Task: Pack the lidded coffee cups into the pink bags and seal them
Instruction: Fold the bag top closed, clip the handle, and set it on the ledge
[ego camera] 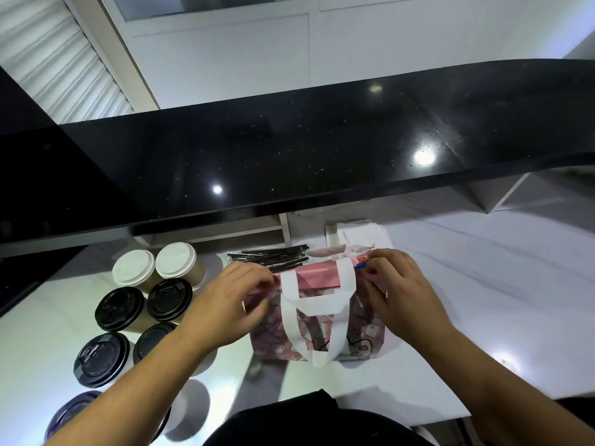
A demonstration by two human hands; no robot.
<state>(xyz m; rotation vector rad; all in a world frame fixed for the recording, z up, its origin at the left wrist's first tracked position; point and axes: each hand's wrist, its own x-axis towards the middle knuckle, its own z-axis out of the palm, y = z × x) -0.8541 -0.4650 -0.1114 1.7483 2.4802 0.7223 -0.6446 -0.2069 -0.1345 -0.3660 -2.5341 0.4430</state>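
Observation:
A pink patterned bag [363, 329] with white handles [317, 312] stands on the white counter in front of me. Its top edge is folded over. My left hand [225, 305] pinches the fold at the bag's left end. My right hand [397, 292] pinches the fold at the right end, beside a small orange and blue sticker [361, 261]. What is inside the bag is hidden. To the left stand several lidded paper cups: two with white lids [133, 267] [176, 259] and several with black lids [119, 309] [169, 299] [101, 358].
A bundle of black wrapped straws [269, 256] lies behind the bag. A stack of white flat bags or papers [357, 235] sits at the back right. A raised black glossy countertop [289, 149] overhangs the far side. The white counter [483, 300] stretches to the right.

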